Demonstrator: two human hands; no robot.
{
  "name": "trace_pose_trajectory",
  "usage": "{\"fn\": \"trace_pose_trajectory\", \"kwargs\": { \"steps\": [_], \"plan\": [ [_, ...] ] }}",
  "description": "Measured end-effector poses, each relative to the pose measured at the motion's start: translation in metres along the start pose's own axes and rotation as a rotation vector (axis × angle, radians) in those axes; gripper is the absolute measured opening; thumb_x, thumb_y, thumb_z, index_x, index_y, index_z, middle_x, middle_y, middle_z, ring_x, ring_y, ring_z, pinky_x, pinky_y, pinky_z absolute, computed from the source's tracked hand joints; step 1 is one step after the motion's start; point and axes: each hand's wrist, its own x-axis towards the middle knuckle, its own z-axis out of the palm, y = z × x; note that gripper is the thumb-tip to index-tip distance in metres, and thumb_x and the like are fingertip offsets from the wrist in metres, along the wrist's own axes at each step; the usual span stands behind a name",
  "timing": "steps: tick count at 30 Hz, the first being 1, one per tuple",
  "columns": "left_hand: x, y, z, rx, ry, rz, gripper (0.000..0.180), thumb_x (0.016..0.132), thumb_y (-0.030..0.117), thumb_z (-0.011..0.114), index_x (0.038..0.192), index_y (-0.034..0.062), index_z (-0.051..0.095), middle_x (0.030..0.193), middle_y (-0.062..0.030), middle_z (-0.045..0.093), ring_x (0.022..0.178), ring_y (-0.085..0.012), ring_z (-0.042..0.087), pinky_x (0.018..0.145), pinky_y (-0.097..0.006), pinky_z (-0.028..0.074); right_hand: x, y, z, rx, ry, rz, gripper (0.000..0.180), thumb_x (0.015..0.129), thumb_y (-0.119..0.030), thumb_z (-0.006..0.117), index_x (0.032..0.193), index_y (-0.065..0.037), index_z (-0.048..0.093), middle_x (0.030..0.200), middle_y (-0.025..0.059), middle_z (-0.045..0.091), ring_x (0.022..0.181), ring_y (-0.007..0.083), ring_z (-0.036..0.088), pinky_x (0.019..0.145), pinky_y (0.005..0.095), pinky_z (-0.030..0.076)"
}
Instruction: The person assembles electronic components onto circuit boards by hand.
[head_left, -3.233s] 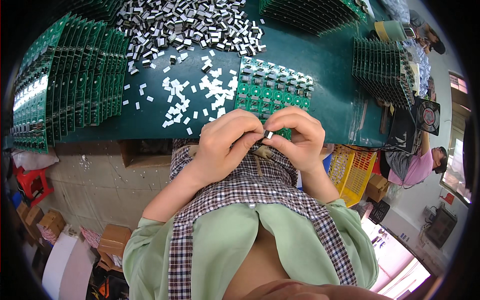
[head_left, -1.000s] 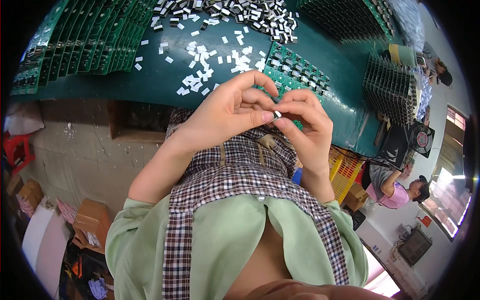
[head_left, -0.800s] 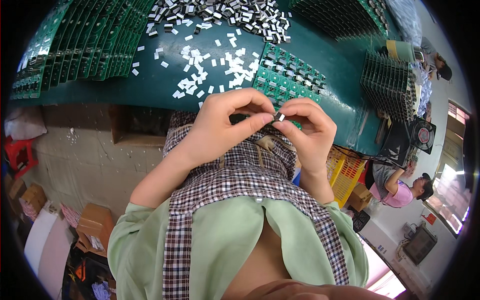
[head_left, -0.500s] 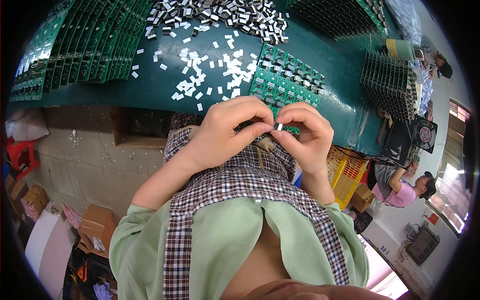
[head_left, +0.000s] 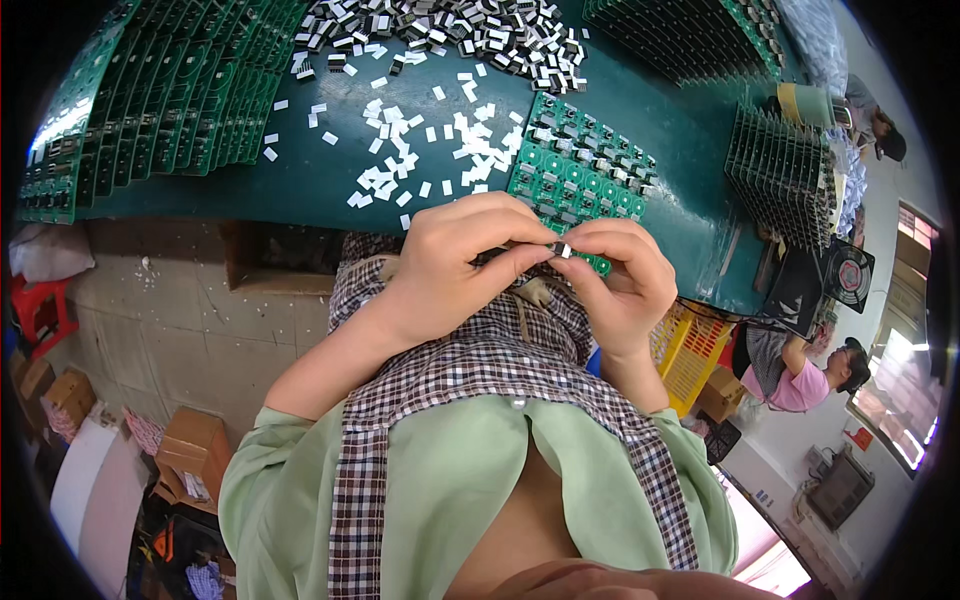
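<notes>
Between the fingertips of both hands is a small black electronic component with a white face (head_left: 564, 251). My left hand (head_left: 462, 255) pinches it from the left, thumb and forefinger closed. From the right, my right hand (head_left: 625, 280) grips it the same way. Just beyond my fingers a green circuit board panel (head_left: 575, 165) lies on the table, carrying rows of mounted parts; its near edge is partly hidden by my hands. Loose white pieces (head_left: 385, 180) are scattered left of the panel. A heap of similar black-and-white components (head_left: 450, 30) lies behind them.
The green table (head_left: 230, 190) holds upright rows of circuit boards at left (head_left: 160, 90), far right (head_left: 690, 40) and right (head_left: 780, 165). A black fan (head_left: 850, 272) stands at right, near a yellow basket (head_left: 690, 350). Another person (head_left: 800, 375) sits beyond it.
Both hands have shifted slightly to the right, still pinching the component, which now sits at a different tilt. The whole view has also moved a little.
</notes>
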Motion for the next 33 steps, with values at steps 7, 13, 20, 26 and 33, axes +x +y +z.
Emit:
{"fn": "trace_pose_trajectory", "kwargs": {
  "steps": [7, 13, 20, 26, 33],
  "plan": [
    [0.003, -0.005, -0.004, 0.011, 0.008, -0.004, 0.012, 0.072, -0.003, 0.069, 0.082, 0.0002, 0.064, 0.079, -0.0091, 0.064, 0.073, -0.0202, 0.062, 0.063, -0.028, 0.049, 0.005, 0.002, 0.003, -0.053, -0.018, -0.059, 0.024, 0.062, 0.002, 0.077, 0.083, -0.002, 0.064, 0.081, 0.0095, 0.066, 0.074, 0.0203, 0.063, 0.064, 0.0282, 0.050],
    [0.005, -0.003, -0.011, 0.088, -0.083, -0.026, 0.015, 0.070, -0.002, 0.070, 0.082, 0.0012, 0.063, 0.079, -0.0087, 0.062, 0.074, -0.0215, 0.061, 0.065, -0.030, 0.048, 0.003, 0.005, 0.003, -0.008, 0.014, -0.043, 0.024, 0.062, 0.002, 0.077, 0.083, -0.002, 0.064, 0.081, 0.0100, 0.066, 0.073, 0.0203, 0.063, 0.063, 0.0280, 0.050],
    [0.005, -0.006, -0.007, 0.191, 0.032, 0.124, 0.018, 0.069, -0.001, 0.071, 0.086, 0.0026, 0.065, 0.081, -0.0082, 0.062, 0.073, -0.0217, 0.061, 0.062, -0.030, 0.048, 0.004, 0.005, 0.002, 0.029, 0.002, -0.004, 0.025, 0.062, 0.002, 0.076, 0.083, -0.001, 0.064, 0.081, 0.0106, 0.066, 0.073, 0.0202, 0.063, 0.063, 0.0282, 0.050],
    [0.005, -0.011, -0.008, 0.254, -0.015, 0.222, 0.014, 0.072, 0.005, 0.068, 0.085, 0.0054, 0.062, 0.085, -0.0061, 0.061, 0.074, -0.0226, 0.062, 0.062, -0.032, 0.049, 0.002, 0.005, 0.001, 0.022, -0.005, -0.002, 0.024, 0.062, 0.002, 0.076, 0.083, -0.001, 0.064, 0.080, 0.0102, 0.066, 0.072, 0.0202, 0.063, 0.063, 0.0282, 0.050],
    [0.005, -0.008, -0.005, 0.227, -0.035, 0.212, 0.017, 0.066, -0.003, 0.068, 0.079, 0.0033, 0.060, 0.083, -0.0081, 0.061, 0.073, -0.0245, 0.062, 0.061, -0.031, 0.049, 0.000, 0.006, 0.002, 0.099, -0.039, 0.045, 0.023, 0.064, 0.003, 0.076, 0.084, 0.001, 0.065, 0.082, 0.0108, 0.065, 0.074, 0.0201, 0.063, 0.064, 0.0281, 0.050]
  ]
}}
